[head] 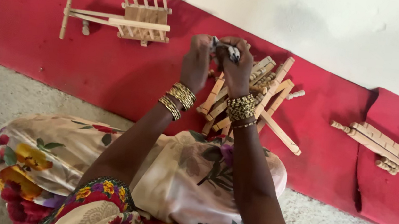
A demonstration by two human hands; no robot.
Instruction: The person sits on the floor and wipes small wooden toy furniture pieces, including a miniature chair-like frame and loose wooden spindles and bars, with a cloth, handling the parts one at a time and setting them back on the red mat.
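Note:
My left hand (196, 60) and my right hand (236, 67) are raised together over a red mat (115, 79). Both grip a small crumpled white and dark piece of cloth or paper (225, 48) held between the fingertips. Gold bangles ring both wrists. Right below the hands lies a pile of loose wooden slats and turned pegs (259, 100) on the mat.
An assembled small wooden cart (130, 17) stands on the mat at the upper left. More wooden slats and pegs (391, 150) lie at the right. My floral-clothed lap (164, 172) fills the foreground on a grey floor; a white wall runs behind the mat.

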